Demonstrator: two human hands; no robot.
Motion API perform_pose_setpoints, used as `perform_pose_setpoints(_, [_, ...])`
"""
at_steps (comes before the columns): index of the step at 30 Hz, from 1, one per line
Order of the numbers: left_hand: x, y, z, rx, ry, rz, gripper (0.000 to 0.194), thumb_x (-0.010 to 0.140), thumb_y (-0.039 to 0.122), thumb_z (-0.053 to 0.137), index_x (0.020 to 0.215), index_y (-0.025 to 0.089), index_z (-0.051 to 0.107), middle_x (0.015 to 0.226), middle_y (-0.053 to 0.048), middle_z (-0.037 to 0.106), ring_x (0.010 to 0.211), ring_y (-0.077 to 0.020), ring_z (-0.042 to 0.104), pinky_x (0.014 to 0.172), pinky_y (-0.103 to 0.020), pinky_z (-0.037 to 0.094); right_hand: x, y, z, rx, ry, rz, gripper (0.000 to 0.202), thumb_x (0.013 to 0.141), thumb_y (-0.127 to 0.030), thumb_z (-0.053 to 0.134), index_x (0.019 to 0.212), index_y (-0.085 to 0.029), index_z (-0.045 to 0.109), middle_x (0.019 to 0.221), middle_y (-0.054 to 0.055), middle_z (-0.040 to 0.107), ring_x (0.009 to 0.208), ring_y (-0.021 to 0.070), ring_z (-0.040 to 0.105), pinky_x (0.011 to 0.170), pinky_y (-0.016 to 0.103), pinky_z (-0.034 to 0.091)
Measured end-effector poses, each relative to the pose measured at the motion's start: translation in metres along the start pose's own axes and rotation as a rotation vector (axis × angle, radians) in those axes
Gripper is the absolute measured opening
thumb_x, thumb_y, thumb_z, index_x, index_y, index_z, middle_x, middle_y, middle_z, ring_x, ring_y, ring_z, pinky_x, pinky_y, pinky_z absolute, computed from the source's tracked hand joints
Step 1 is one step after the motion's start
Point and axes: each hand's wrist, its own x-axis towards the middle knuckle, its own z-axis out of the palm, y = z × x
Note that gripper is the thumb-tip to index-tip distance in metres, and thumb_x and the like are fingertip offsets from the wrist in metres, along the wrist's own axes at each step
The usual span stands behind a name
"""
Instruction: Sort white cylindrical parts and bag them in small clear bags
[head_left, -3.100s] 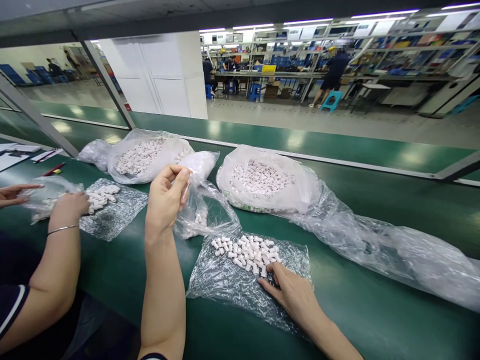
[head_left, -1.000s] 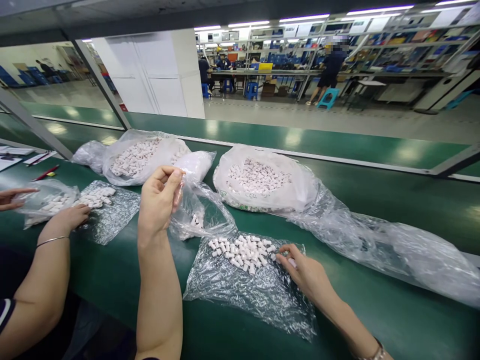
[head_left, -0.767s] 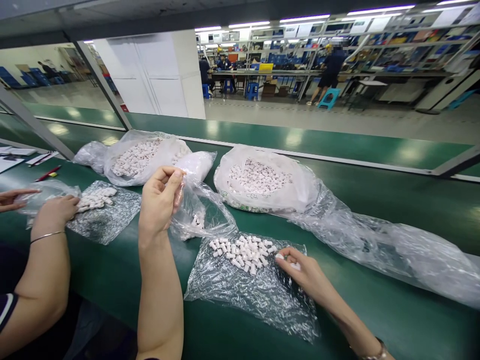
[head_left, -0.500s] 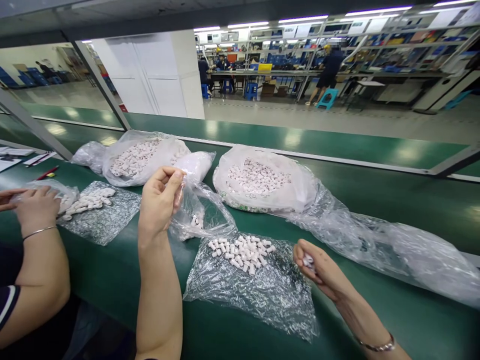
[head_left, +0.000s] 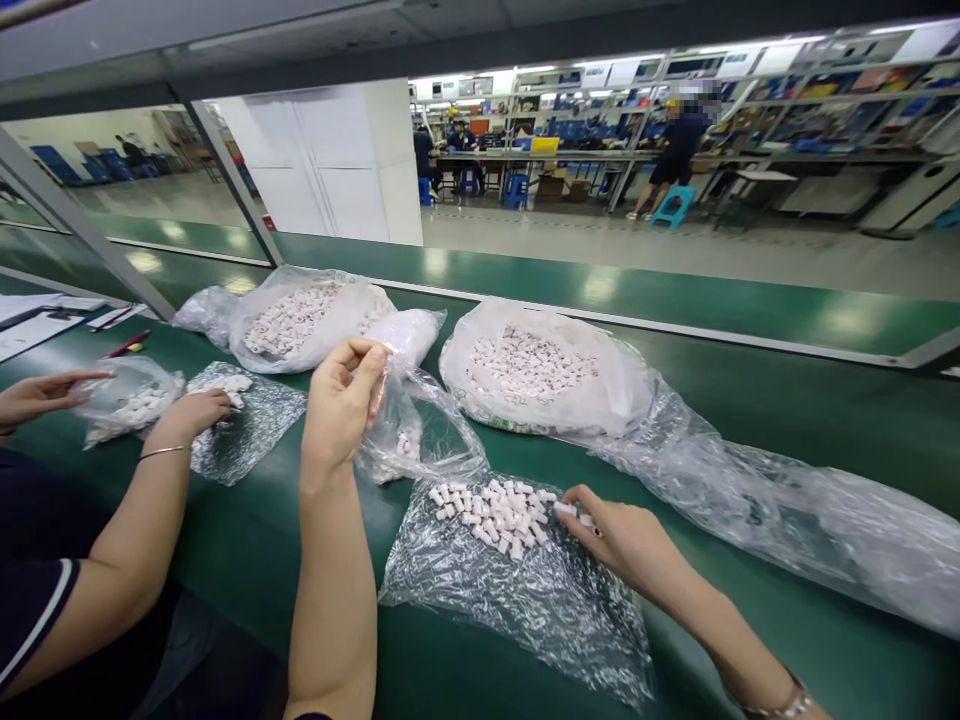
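Left hand [head_left: 341, 405] raised, fingers pinched; right hand [head_left: 626, 540] low, fingertips curled.

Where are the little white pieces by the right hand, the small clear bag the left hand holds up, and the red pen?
little white pieces [head_left: 495, 510]: head view, middle of the loose pile.
small clear bag [head_left: 424, 435]: head view, its crinkled side wall.
red pen [head_left: 127, 345]: head view, middle of its barrel.
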Motion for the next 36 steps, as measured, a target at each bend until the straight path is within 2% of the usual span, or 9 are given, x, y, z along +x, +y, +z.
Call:
perform_pose_setpoints(6, [-0.003, 0.003, 0.003, 0.050, -0.033, -0.028, 0.020, 0.087, 0.039, 0.063, 0.084, 0.021, 0.058, 0.050, 0.008, 0.040, 0.035, -0.0045, 0.029, 0.030, -0.017, 0.021, 0.064, -0.094, -0.092, 0.235, 0.202, -0.185, 0.033, 0.101, -0.047, 0.040, 0.112, -0.019, 0.054, 0.074, 0.002, 0.067, 0.048, 0.0120, 0.057, 0.043, 0.022, 0.035])
perform_pose_setpoints(10, [-0.005, 0.007, 0.001, 0.069, -0.032, -0.017, 0.020, 0.088, 0.039, 0.063, 0.084, 0.020, 0.059, 0.050, 0.008, 0.041, 0.036, -0.0045, 0.030, 0.032, -0.017, 0.022, 0.134, -0.159, -0.087, -0.082, 0.155, -0.397, 0.025, 0.099, -0.032, 0.044, 0.103, -0.011, 0.057, 0.073, 0.006, 0.068, 0.058, 0.0177, 0.060, 0.051, 0.028, 0.040])
perform_pose_setpoints(14, [-0.003, 0.006, -0.005, 0.057, -0.021, -0.001, 0.019, 0.088, 0.038, 0.063, 0.083, 0.020, 0.059, 0.046, 0.008, 0.040, 0.035, -0.0048, 0.030, 0.032, -0.017, 0.021, 0.172, -0.185, -0.069, -0.120, 0.095, -0.534, 0.023, 0.096, -0.026, 0.051, 0.110, -0.008, 0.057, 0.107, 0.013, 0.065, 0.088, 0.0207, 0.062, 0.072, 0.031, 0.049])
perform_pose_setpoints(19, [0.000, 0.003, -0.012, 0.051, 0.027, -0.008, 0.017, 0.087, 0.038, 0.064, 0.085, 0.021, 0.060, 0.046, 0.008, 0.040, 0.034, -0.0056, 0.030, 0.031, -0.017, 0.020, 0.141, -0.149, -0.085, 0.185, 0.178, -0.547, 0.021, 0.101, -0.030, 0.041, 0.111, -0.017, 0.055, 0.103, 0.005, 0.063, 0.090, 0.0163, 0.060, 0.077, 0.029, 0.049])
perform_pose_setpoints(22, [0.001, 0.002, -0.012, 0.046, 0.030, -0.017, 0.017, 0.087, 0.037, 0.064, 0.085, 0.021, 0.061, 0.046, 0.008, 0.040, 0.034, -0.0054, 0.029, 0.030, -0.018, 0.020, 0.106, -0.102, -0.085, 0.367, 0.218, -0.327, 0.022, 0.102, -0.031, 0.039, 0.098, -0.020, 0.058, 0.089, 0.002, 0.064, 0.075, 0.0142, 0.060, 0.064, 0.026, 0.045])
perform_pose_setpoints(25, [0.000, 0.002, -0.010, 0.048, 0.015, -0.027, 0.017, 0.087, 0.037, 0.065, 0.084, 0.021, 0.062, 0.047, 0.007, 0.042, 0.034, -0.0054, 0.029, 0.030, -0.018, 0.021, 0.073, -0.051, -0.060, 0.302, 0.110, -0.092, 0.022, 0.101, -0.032, 0.041, 0.097, -0.022, 0.060, 0.082, 0.002, 0.064, 0.066, 0.0151, 0.058, 0.057, 0.027, 0.043])
perform_pose_setpoints(29, [0.000, 0.001, -0.006, 0.059, 0.004, -0.035, 0.017, 0.087, 0.037, 0.064, 0.084, 0.021, 0.061, 0.046, 0.007, 0.041, 0.034, -0.0054, 0.030, 0.030, -0.018, 0.021, 0.037, -0.003, -0.010, 0.187, -0.027, -0.054, 0.026, 0.098, -0.034, 0.041, 0.116, -0.025, 0.058, 0.107, 0.007, 0.062, 0.071, 0.0173, 0.061, 0.058, 0.030, 0.047])
perform_pose_setpoints(32, [-0.001, 0.000, -0.003, 0.062, -0.002, -0.034, 0.017, 0.087, 0.037, 0.064, 0.084, 0.021, 0.061, 0.045, 0.008, 0.040, 0.034, -0.0055, 0.029, 0.030, -0.018, 0.020, 0.022, 0.009, 0.013, 0.189, -0.050, -0.062, 0.028, 0.098, -0.037, 0.043, 0.121, -0.028, 0.056, 0.114, 0.008, 0.058, 0.079, 0.0195, 0.062, 0.063, 0.031, 0.049])
perform_pose_setpoints(36, [-0.001, 0.000, -0.001, 0.051, 0.007, -0.038, 0.017, 0.086, 0.036, 0.065, 0.085, 0.020, 0.061, 0.050, 0.007, 0.043, 0.035, -0.0050, 0.031, 0.030, -0.018, 0.021, 0.014, 0.008, 0.011, 0.476, -0.034, 0.088, 0.027, 0.097, -0.045, 0.045, 0.108, -0.025, 0.058, 0.099, 0.006, 0.060, 0.081, 0.0204, 0.060, 0.069, 0.034, 0.049])
